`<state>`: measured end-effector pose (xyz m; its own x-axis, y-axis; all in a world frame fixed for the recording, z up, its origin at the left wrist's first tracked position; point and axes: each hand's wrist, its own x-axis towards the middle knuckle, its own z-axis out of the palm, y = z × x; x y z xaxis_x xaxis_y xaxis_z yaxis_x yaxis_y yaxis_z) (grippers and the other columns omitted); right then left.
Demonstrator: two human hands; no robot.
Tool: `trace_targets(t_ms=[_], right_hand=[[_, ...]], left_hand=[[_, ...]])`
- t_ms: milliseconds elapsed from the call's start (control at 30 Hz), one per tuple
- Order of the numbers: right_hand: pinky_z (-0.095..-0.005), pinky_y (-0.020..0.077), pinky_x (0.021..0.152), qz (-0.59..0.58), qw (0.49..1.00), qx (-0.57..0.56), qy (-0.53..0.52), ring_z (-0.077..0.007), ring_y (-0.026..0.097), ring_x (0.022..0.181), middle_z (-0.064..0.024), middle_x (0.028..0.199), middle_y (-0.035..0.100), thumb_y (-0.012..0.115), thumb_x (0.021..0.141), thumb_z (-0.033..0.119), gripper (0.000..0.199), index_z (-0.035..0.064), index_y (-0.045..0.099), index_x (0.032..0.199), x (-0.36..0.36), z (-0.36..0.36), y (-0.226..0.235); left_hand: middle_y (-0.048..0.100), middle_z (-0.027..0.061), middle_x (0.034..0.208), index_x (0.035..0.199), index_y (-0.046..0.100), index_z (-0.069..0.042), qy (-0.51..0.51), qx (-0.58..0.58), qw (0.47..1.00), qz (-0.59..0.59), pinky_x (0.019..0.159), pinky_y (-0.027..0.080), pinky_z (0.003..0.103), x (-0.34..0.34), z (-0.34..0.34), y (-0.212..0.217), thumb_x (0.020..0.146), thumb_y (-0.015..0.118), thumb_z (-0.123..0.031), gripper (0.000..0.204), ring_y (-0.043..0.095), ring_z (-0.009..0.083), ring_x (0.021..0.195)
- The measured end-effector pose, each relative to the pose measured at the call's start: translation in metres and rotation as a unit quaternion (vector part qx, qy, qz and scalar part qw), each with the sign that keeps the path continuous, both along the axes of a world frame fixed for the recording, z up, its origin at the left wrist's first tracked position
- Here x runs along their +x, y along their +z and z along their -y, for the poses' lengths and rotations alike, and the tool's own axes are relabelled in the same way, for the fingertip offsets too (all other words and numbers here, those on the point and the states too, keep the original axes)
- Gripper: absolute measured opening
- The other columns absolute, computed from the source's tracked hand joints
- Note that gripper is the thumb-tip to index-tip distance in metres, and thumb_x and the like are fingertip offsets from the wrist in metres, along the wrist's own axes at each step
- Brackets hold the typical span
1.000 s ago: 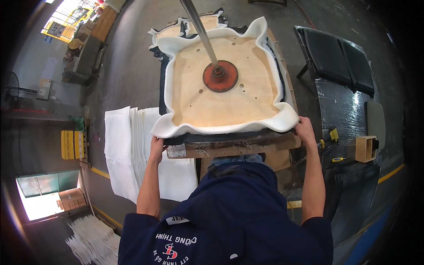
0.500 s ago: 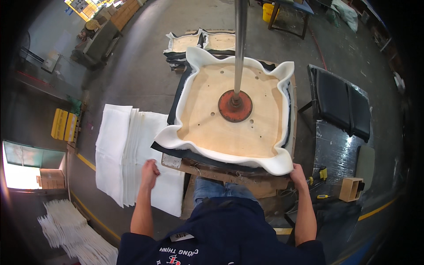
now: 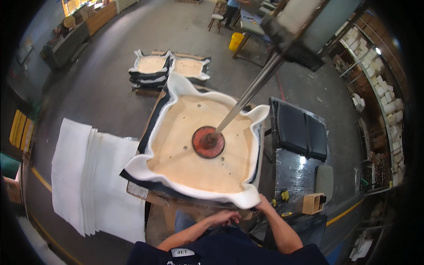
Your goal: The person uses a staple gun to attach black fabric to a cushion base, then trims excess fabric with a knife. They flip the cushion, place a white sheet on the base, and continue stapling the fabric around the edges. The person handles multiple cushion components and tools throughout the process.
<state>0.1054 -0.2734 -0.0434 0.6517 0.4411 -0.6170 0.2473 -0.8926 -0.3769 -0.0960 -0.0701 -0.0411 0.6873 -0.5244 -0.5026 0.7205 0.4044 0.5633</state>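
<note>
In front of me a square wooden seat board (image 3: pixel 176 115) lies flat with thick white padding (image 3: pixel 154 132) standing up wavy around its edges. A black cover (image 3: pixel 181 190) shows outside the padding. A round red press foot (image 3: pixel 207 142) on a metal rod (image 3: pixel 247 97) sits on the board's middle. My right hand (image 3: pixel 263 204) is at the near right corner of the padding; its fingers are largely hidden there. Just below the near edge my left hand (image 3: pixel 226 217) is held in front of my body, fingers loosely apart, with nothing seen in it.
At left lies a stack of white sheets (image 3: pixel 73 163). Similar padded boards (image 3: pixel 150 64) are stacked beyond. On the right, a wrapped table (image 3: pixel 287 172) bears black cushions (image 3: pixel 291 128), a wooden box (image 3: pixel 312 203) and a yellow-black tool (image 3: pixel 282 198). A person (image 3: pixel 232 11) stands far back.
My left hand has come from beside the white sheets to the right, in front of my body, its fist loosened. The view has tilted and turned right. My right hand stays at the corner.
</note>
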Motion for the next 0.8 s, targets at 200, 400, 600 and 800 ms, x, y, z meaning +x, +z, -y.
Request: trace_targets(t_ms=[200,400,600,800], right_hand=[[-0.0495,0.0547,0.085,-0.051,0.987,0.112,0.101,-0.0448,0.066,0.102,-0.0273,0.101,0.07,0.067,0.082,0.032,0.036,0.0021,0.072,0.103,-0.006,-0.01,0.001],[-0.0502,0.0537,0.077,0.001,0.981,0.134,0.14,-0.047,0.066,0.09,-0.0305,0.086,0.067,0.062,0.08,0.016,0.023,-0.0027,0.072,0.09,-0.031,-0.022,0.027],[-0.0533,0.0548,0.076,-0.001,0.98,0.133,0.146,-0.0474,0.067,0.083,-0.0306,0.083,0.067,0.06,0.083,0.023,0.032,-0.0065,0.071,0.08,-0.041,-0.017,0.016],[-0.0542,0.054,0.074,-0.011,0.975,0.208,0.073,-0.0504,0.066,0.082,-0.0349,0.082,0.064,0.054,0.089,0.026,0.039,-0.0089,0.069,0.081,-0.046,-0.02,0.022]], left_hand=[[0.069,-0.0001,0.104,0.13,0.06,-0.013,0.068,-0.015,0.995,-0.071,0.054,0.035,0.022,0.019,0.028,0.006,0.105,0.032,-0.056,0.056,0.052,0.0073,0.07],[0.066,0.0003,0.086,0.109,0.065,-0.012,0.197,-0.023,0.973,-0.118,0.054,0.034,0.024,0.02,0.044,0.011,0.105,0.028,-0.057,0.058,0.047,0.0089,0.064],[0.067,0.0069,0.089,0.113,0.062,-0.007,0.263,0.091,0.955,-0.102,0.062,0.047,0.034,0.011,0.068,-0.017,0.105,0.033,-0.045,0.048,0.061,0.0156,0.078],[0.062,0.03,0.111,0.122,0.059,0.001,0.181,0.63,0.716,0.239,0.083,0.051,0.051,0.004,0.065,-0.012,0.083,0.063,-0.01,0.041,0.061,0.0473,0.1]])
